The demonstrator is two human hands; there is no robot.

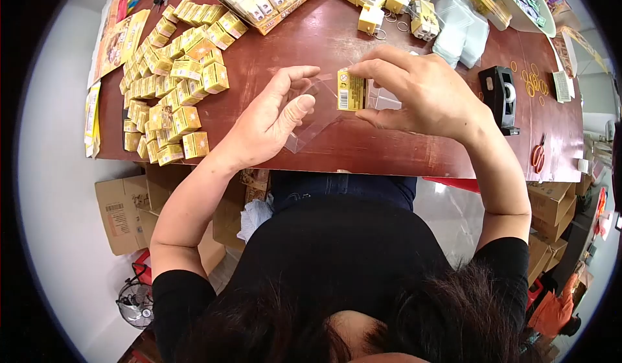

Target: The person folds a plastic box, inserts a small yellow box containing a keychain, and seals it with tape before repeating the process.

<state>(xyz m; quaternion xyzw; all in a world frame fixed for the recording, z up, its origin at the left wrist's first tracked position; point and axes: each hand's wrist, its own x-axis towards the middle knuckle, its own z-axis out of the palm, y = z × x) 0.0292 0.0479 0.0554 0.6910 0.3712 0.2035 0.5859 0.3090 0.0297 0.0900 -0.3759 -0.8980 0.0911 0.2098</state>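
My right hand (414,91) pinches a small yellow box (350,91) between thumb and fingers, its barcode side facing up; a whitish, see-through part shows at its right, under my palm. To the left of it, my left hand (275,113) is curved around a clear plastic sleeve (311,126), thumb and forefinger at its upper left edge. The sleeve reaches towards the yellow box, and whether the two touch cannot be made out. Both hands are above the red-brown table (272,52) near its front edge.
Many small yellow boxes (184,91) stand grouped at left. A display box (259,3) lies behind, with yellow-white keychain pieces (371,18) and clear plastic packs (457,29) at back right. A black tape dispenser (499,97), rubber bands (533,84) and red scissors (538,155) lie at right.
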